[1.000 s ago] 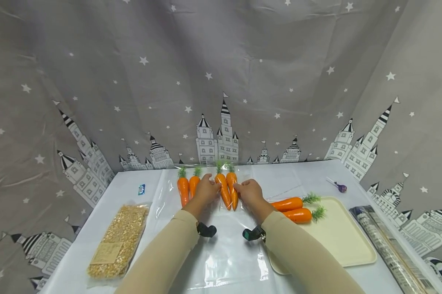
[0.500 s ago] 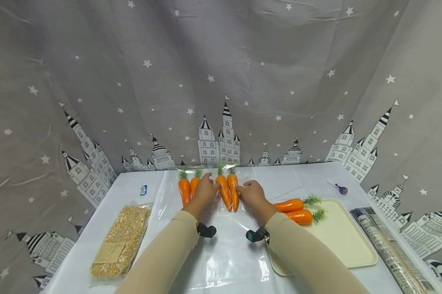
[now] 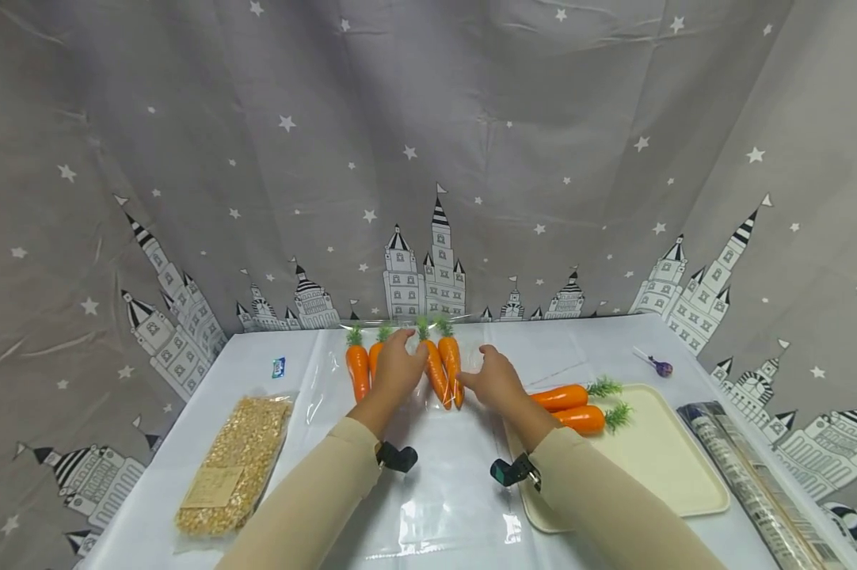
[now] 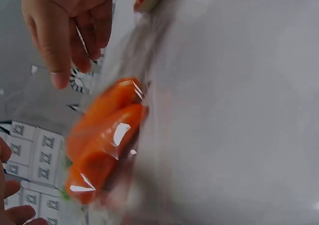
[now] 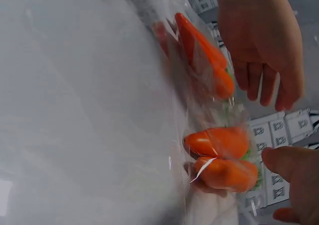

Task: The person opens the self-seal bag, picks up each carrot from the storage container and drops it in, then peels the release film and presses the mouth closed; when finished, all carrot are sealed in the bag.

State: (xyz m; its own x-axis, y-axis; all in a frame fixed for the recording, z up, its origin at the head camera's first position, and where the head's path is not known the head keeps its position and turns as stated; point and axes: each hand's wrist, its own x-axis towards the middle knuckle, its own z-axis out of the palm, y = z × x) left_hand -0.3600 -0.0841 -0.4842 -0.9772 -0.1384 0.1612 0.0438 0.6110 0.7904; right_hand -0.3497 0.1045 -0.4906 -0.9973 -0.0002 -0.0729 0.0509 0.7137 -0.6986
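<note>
Two orange carrots (image 3: 451, 362) with green tops lie side by side under the film of a large clear plastic bag (image 3: 457, 491), near its far end. Another pair of carrots (image 3: 357, 372) lies to their left, partly hidden behind my left hand (image 3: 400, 370). That hand hovers between the two pairs with its fingers extended. My right hand (image 3: 498, 381) is held just right of the middle carrots, thumb and fingers spread, nothing in its grasp. In the right wrist view the carrots (image 5: 227, 174) show glare from the plastic over them.
At right, two more carrots (image 3: 578, 419) lie over the edge of a cream tray (image 3: 671, 459). A bag of corn kernels (image 3: 236, 459) and a small blue packet (image 3: 278, 367) are at left. A lollipop (image 3: 660, 367) and a rolled film pack (image 3: 749, 483) lie far right.
Both hands have let go of the middle pair of carrots. The right hand has moved to the right and its fingers have spread; the left hand has lifted slightly.
</note>
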